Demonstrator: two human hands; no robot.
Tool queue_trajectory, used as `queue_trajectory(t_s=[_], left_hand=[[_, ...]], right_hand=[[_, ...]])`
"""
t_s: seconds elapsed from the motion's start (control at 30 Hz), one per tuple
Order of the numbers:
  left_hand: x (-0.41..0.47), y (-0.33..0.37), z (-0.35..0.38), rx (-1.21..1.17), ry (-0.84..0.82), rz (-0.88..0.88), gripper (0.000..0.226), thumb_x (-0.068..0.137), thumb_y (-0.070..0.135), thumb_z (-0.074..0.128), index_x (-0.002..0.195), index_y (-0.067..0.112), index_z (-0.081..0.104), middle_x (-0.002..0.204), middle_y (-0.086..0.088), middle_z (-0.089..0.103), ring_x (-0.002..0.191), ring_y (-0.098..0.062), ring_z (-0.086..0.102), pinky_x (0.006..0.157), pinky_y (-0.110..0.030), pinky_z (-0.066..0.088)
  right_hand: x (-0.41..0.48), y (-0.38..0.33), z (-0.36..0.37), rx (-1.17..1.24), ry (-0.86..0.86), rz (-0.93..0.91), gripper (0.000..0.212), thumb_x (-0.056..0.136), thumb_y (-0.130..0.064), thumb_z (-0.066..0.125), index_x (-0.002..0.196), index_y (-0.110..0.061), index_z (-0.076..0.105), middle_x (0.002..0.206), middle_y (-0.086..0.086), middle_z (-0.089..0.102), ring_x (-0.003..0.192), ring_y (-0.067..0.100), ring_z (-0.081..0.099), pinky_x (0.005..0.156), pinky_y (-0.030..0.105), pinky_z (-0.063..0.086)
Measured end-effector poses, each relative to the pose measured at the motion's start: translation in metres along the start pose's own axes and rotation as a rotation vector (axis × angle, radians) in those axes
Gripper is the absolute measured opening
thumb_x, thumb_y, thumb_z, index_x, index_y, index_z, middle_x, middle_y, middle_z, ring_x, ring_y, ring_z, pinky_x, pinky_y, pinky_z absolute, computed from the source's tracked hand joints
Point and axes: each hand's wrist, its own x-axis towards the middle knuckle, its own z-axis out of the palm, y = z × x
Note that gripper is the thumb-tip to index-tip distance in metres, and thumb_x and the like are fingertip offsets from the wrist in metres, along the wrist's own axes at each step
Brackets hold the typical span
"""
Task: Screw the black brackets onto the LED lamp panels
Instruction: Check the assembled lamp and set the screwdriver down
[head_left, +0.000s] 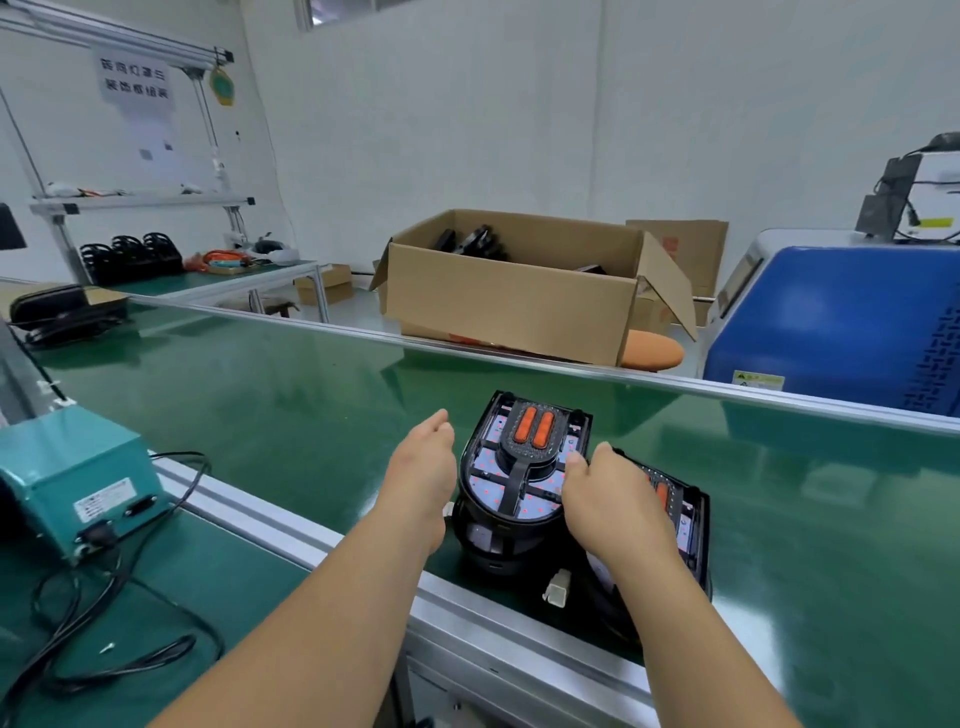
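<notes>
Black-framed rounded LED lamp panel (483, 488), black plastic bracket (519, 486) seated, lies on green desk (311, 415). Your left hand (423, 460): grip spread, just left of it. Right hand (605, 496) on its right edge, grip can't tell. Likely steadying for screws.

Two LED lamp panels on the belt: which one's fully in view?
The left panel, between the left hand and right hand, shows both orange strips. The right panel is mostly hidden by that right hand.
</notes>
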Motion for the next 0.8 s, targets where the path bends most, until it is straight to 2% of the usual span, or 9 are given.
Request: queue_trajectory(t_s=[0.1, 0.23, 0.33, 0.4, 0.5, 0.63, 0.67, 0.73, 0.8], left_hand=[[0.0, 0.006, -0.02, 0.02, 0.019, 0.047, 0.04, 0.104, 0.021, 0.039, 0.139, 0.035, 0.054, 0.147, 0.005, 0.049, 0.132, -0.017, 0.045, 0.115, -0.046, 0.035], [-0.003, 0.012, -0.067, 0.036, 0.104, 0.091, 0.035, 0.104, 0.025, 0.041, 0.13, 0.038, 0.059, 0.143, 0.008, 0.051, 0.131, -0.017, 0.046, 0.113, -0.048, 0.038], [-0.01, 0.015, -0.113, 0.027, 0.206, 0.115, 0.028, 0.103, 0.027, 0.043, 0.113, 0.044, 0.062, 0.135, 0.008, 0.055, 0.122, -0.016, 0.051, 0.11, -0.047, 0.042], [-0.017, 0.014, -0.146, 0.016, 0.283, 0.14, 0.028, 0.102, 0.025, 0.043, 0.105, 0.045, 0.063, 0.128, 0.009, 0.057, 0.113, -0.014, 0.054, 0.106, -0.046, 0.045], [-0.027, 0.012, -0.196, -0.025, 0.401, 0.177, 0.028, 0.102, 0.021, 0.043, 0.101, 0.04, 0.064, 0.114, 0.009, 0.06, 0.098, -0.013, 0.056, 0.089, -0.033, 0.049], [-0.051, 0.007, -0.262, -0.144, 0.571, 0.151, 0.029, 0.105, 0.019, 0.044, 0.125, 0.021, 0.064, 0.089, 0.009, 0.059, 0.069, -0.003, 0.058, 0.064, -0.023, 0.046], [-0.06, 0.006, -0.277, -0.167, 0.578, 0.16, 0.03, 0.106, 0.017, 0.043, 0.13, 0.018, 0.06, 0.091, 0.007, 0.06, 0.072, -0.003, 0.062, 0.063, -0.021, 0.046], [-0.078, 0.001, -0.305, -0.194, 0.624, 0.168, 0.033, 0.107, 0.016, 0.042, 0.136, 0.016, 0.055, 0.111, 0.002, 0.062, 0.103, -0.012, 0.064, 0.076, -0.026, 0.045], [-0.098, -0.005, -0.33, -0.205, 0.723, 0.162, 0.028, 0.107, 0.019, 0.041, 0.13, 0.019, 0.057, 0.118, 0.004, 0.059, 0.108, -0.016, 0.059, 0.076, -0.028, 0.044]], right_hand=[[-0.007, -0.015, -0.004, 0.019, 0.074, -0.07, 0.051, 0.105, -0.033, 0.03, 0.151, -0.011, 0.031, 0.133, 0.014, 0.059, 0.118, 0.035, 0.055, 0.08, 0.039, 0.037], [-0.025, -0.061, 0.009, 0.104, 0.037, -0.263, 0.032, 0.103, -0.029, 0.034, 0.123, -0.011, 0.049, 0.108, 0.011, 0.062, 0.104, 0.037, 0.058, 0.083, 0.043, 0.047], [-0.046, -0.104, 0.036, 0.092, -0.084, -0.408, 0.048, 0.105, -0.031, 0.034, 0.148, -0.011, 0.036, 0.138, 0.011, 0.055, 0.124, 0.033, 0.052, 0.094, 0.041, 0.043], [-0.061, -0.13, 0.058, 0.097, -0.168, -0.483, 0.049, 0.105, -0.031, 0.034, 0.149, -0.009, 0.035, 0.147, 0.01, 0.049, 0.13, 0.032, 0.048, 0.096, 0.039, 0.041], [-0.086, -0.164, 0.088, 0.096, -0.253, -0.561, 0.042, 0.104, -0.032, 0.036, 0.139, -0.011, 0.043, 0.141, 0.007, 0.053, 0.123, 0.03, 0.052, 0.082, 0.036, 0.037], [-0.121, -0.202, 0.116, 0.108, -0.354, -0.685, 0.034, 0.099, -0.03, 0.04, 0.128, -0.016, 0.051, 0.134, 0.007, 0.057, 0.116, 0.031, 0.055, 0.079, 0.034, 0.036], [-0.129, -0.21, 0.122, 0.114, -0.377, -0.722, 0.026, 0.098, -0.029, 0.041, 0.119, -0.019, 0.053, 0.128, 0.007, 0.06, 0.108, 0.031, 0.056, 0.078, 0.034, 0.039], [-0.144, -0.226, 0.132, 0.118, -0.424, -0.793, 0.019, 0.098, -0.029, 0.041, 0.108, -0.018, 0.051, 0.117, 0.006, 0.062, 0.097, 0.03, 0.055, 0.076, 0.036, 0.044], [-0.16, -0.24, 0.142, 0.114, -0.471, -0.853, 0.015, 0.099, -0.029, 0.041, 0.103, -0.015, 0.046, 0.111, 0.008, 0.059, 0.092, 0.03, 0.052, 0.073, 0.037, 0.041]])
